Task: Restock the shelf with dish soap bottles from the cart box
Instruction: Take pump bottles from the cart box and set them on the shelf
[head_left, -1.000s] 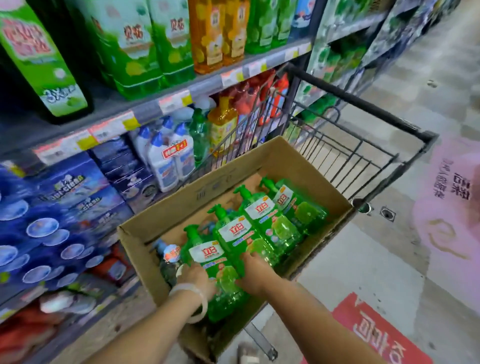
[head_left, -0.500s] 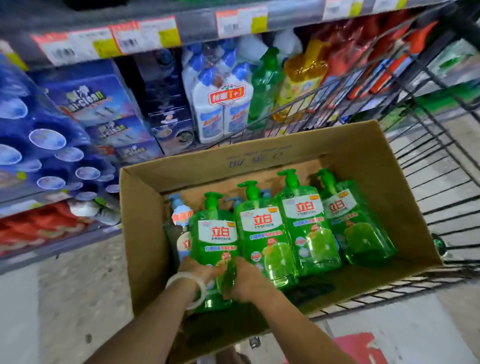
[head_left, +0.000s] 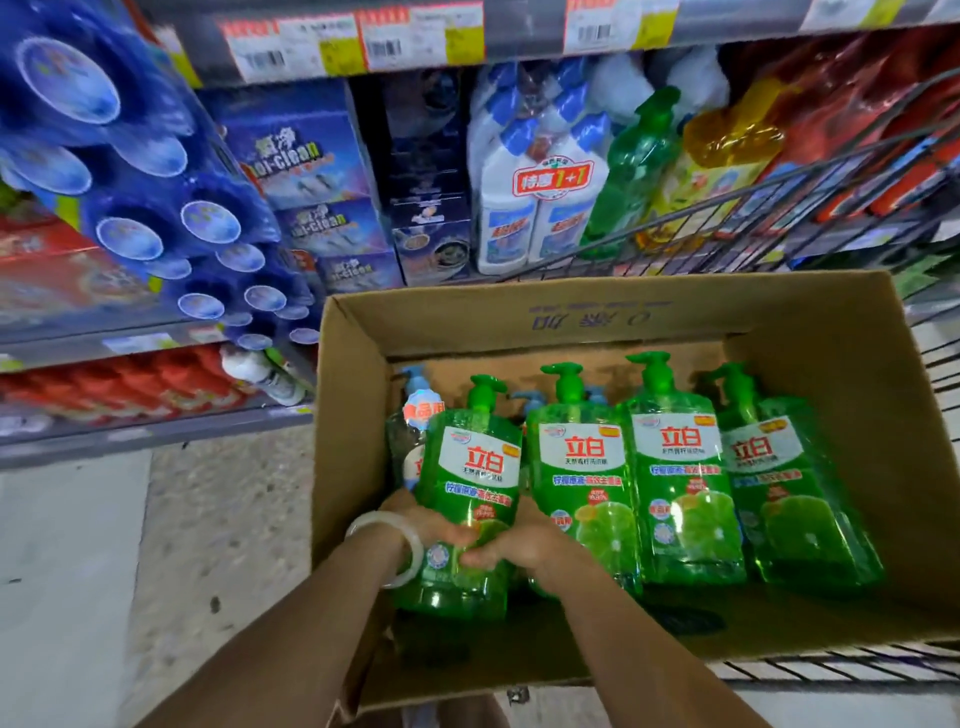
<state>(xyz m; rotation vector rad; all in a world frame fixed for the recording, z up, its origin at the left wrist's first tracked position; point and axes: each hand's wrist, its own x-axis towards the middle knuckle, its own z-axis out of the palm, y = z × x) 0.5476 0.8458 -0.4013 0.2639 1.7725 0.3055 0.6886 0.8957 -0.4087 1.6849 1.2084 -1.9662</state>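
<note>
The leftmost of 4 green clear-plastic pump bottles of dish soap (head_left: 470, 493) lies on its back in the open brown cardboard box (head_left: 810, 332), pump head pointing toward the shelf, at the left end of the row and partly on top of a paler clear bottle with a blue pump (head_left: 410, 431). It looks full, so it is likely heavy for its size, with a rigid but smooth, glossy shell that could slide in a loose hold; the pump neck is probably the weak point, so the wide lower body is the safer place to grip, with 2 hands or 1 hand under the base. Both hands are already there: the left hand (head_left: 431, 525), a pale bangle (head_left: 387, 545) on its wrist, wraps the bottle's lower left flank, and the right hand (head_left: 514, 543) clasps the lower right side, fingers (head_left: 480, 558) curled over the label's lime picture. Both forearms reach forward and down into the box, wrists nearly meeting. The box sits in a black wire cart (head_left: 779, 218) just beside the store shelf (head_left: 519, 36) of cleaning products.
</note>
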